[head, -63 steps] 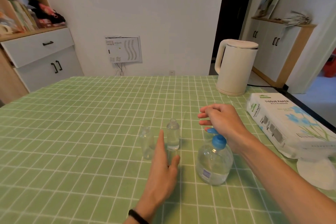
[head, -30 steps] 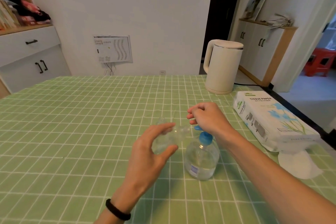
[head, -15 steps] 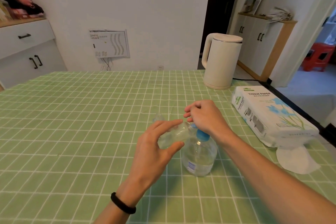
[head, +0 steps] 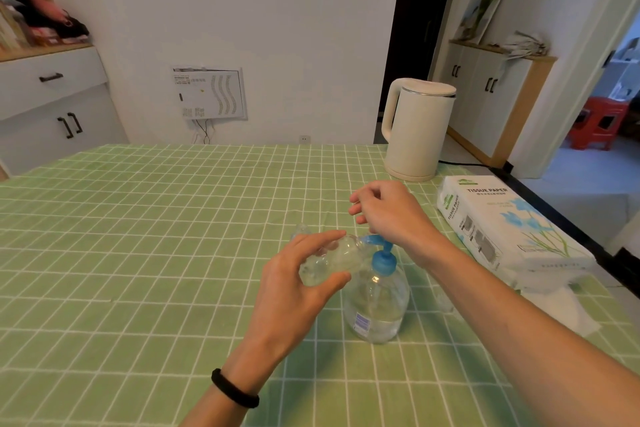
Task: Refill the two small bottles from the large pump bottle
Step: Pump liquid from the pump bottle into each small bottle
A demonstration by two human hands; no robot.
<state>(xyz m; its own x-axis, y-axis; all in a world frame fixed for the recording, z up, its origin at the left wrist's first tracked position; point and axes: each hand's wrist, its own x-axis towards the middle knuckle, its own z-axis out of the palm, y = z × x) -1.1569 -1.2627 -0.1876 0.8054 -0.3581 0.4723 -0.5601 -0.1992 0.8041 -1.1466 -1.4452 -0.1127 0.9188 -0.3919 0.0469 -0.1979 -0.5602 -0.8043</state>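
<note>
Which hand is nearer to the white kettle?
Right. The right hand is at the blue pump, in front of the kettle; the left hand holds a small bottle farther from it, toward the person.

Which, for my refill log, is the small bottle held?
The tilted bottle in the left hand, mouth at the pump spout; the other bottle sits behind it.

I log: pump bottle stands on the surface, centre-right. Left hand holds one small bottle tilted at its spout, right hand just over the pump. Kettle behind, tissue pack to the right.
</note>
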